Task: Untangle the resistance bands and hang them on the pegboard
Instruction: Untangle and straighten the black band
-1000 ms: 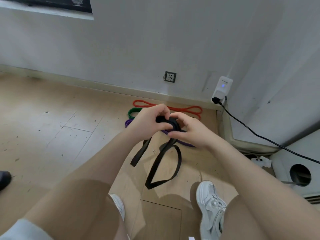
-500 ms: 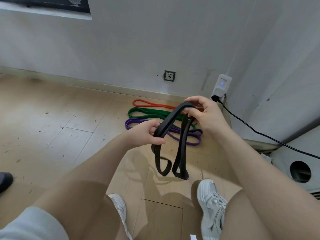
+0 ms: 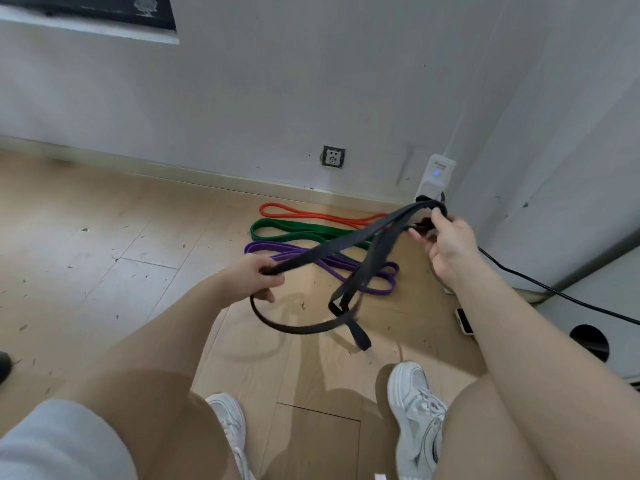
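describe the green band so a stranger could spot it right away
Look at the floor below the wall socket. Three bands lie there in a row; the green band is the middle one, between the orange band by the wall and the purple band.

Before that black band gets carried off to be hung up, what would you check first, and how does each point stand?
1. Both hands hold the black band: ok. The left hand grips one end and the right hand the other.
2. Black band free of twists: not ok. Its hanging loops cross near the floor.
3. Black band clear of the other bands: cannot tell. It passes in front of the purple band and green band; contact is unclear.
4. Red band, green and purple lying separate on the floor: ok.
5. Pegboard within sight: not ok, none in view.
6. Power cable clear of the black band: ok.
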Available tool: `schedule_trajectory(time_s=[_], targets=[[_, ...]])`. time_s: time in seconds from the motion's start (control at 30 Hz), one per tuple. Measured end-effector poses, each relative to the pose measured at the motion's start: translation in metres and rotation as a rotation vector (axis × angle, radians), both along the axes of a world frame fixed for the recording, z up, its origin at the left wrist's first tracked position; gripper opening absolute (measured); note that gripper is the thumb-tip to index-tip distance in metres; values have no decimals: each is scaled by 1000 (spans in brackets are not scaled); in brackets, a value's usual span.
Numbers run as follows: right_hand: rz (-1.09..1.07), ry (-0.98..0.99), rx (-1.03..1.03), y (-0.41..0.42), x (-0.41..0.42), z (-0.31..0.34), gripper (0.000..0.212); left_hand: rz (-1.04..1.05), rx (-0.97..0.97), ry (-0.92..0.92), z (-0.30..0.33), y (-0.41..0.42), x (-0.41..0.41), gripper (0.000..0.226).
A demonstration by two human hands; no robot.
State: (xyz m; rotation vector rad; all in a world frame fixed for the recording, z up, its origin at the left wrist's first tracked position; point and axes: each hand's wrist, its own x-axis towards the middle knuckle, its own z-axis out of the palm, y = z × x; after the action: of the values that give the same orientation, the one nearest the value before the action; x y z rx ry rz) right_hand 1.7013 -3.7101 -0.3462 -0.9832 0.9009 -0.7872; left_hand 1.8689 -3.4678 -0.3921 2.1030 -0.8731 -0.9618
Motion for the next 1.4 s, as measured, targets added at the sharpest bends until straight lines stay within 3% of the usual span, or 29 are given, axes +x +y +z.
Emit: schedule_trajectory(time_s=[0.13,0.23,0.3,0.33,0.4,0.47,0.53,0.63,0.73,0.9,1.0,1.17,1.4], targets=[[177,396,-15,-6,-6,-20,23,169,-244,103,21,-15,-7,17],[644,998,-333,13,-11,-20,39,145,-353,168,42,-27,-20,32],[884,1227,-572,29,-6,-19,52,132,-421,91,53,-31,-29,27],[902,1171,-660,34,0,-18,61,103,-443,13,57,-32,-31,25],[881,770,-725,45,10,-11,70,-11,-408,-207,62,-35,-35,28],[890,392,-732,55,17,-3,64,-91,-348,-358,63,-38,-37,33],[907,230,-753,64,18,4,49,-66,-361,-375,62,-40,-40,37],[803,295,-927,66,19,8,32,8,-426,-357,62,-42,-43,33],[731,395,-1088,60,17,16,27,142,-514,-217,64,-40,-42,27],[650,91,-672,71,18,26,23,308,-715,130,64,-42,-54,11],[603,12,-537,81,18,22,20,346,-788,209,62,-46,-62,11],[567,-111,-356,86,17,22,19,295,-764,167,63,-43,-65,12],[482,-116,-439,82,19,36,16,110,-675,93,64,-33,-65,36]])
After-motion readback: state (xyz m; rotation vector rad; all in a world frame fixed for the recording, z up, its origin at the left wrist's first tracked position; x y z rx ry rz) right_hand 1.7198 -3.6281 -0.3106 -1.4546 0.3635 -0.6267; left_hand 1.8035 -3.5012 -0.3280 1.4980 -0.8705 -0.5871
